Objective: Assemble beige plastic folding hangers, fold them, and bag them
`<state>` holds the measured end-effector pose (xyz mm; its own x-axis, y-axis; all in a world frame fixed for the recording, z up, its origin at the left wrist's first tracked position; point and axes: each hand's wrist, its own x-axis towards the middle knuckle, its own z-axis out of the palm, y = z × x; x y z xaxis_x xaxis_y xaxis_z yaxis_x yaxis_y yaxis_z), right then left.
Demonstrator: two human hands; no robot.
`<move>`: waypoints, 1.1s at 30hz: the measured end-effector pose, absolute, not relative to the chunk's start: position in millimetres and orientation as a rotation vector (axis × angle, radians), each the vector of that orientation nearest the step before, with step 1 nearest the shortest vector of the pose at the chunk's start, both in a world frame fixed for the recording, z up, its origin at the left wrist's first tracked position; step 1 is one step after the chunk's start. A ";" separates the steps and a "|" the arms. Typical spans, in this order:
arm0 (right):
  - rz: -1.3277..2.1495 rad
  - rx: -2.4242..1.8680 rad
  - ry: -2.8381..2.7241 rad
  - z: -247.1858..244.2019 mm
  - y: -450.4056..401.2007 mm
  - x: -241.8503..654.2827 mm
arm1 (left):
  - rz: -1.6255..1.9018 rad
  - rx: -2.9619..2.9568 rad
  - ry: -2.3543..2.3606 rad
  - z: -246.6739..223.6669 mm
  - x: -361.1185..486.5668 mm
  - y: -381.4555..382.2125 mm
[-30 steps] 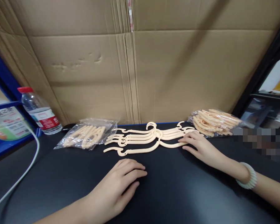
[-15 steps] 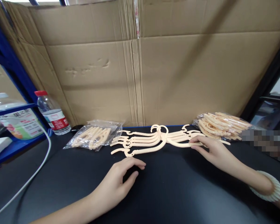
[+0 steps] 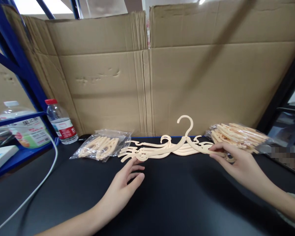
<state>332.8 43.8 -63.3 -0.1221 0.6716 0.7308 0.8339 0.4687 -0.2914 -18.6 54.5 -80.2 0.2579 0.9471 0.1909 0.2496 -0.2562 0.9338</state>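
Observation:
A cream plastic clothes hanger (image 3: 159, 151) is raised at a tilt above the pile, its hook pointing up. My right hand (image 3: 232, 160) pinches its right arm between thumb and fingers. Close to the hanger's left end is my left hand (image 3: 127, 180), open, thumb apart from the fingers; its fingertips meet or nearly meet that end, and I cannot tell if they touch. Beneath and behind lies a stack of matching hangers (image 3: 184, 151), partly covered by the raised one.
Clear bags of cream plastic pieces lie left (image 3: 98, 147) and right (image 3: 238, 134) on the black table (image 3: 167, 203). A red-capped water bottle (image 3: 64, 126) stands by the blue rack (image 3: 27, 75). A white cable (image 3: 48, 173) crosses the left side; cardboard (image 3: 108, 78) walls the back.
The hanger in my right hand has been lifted and tipped, so its hook now stands upright. My left fingers have moved up toward its left end. The camera view has tilted slightly upward.

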 end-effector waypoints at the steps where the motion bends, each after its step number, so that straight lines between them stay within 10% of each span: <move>1: -0.240 -1.257 -1.877 -64.9 43.3 330.6 | 1.060 1.695 1.097 -80.9 -18.4 53.9; 33: -0.190 -1.045 -2.253 -66.2 29.3 314.2 | 1.051 1.755 1.032 -72.9 -14.2 52.8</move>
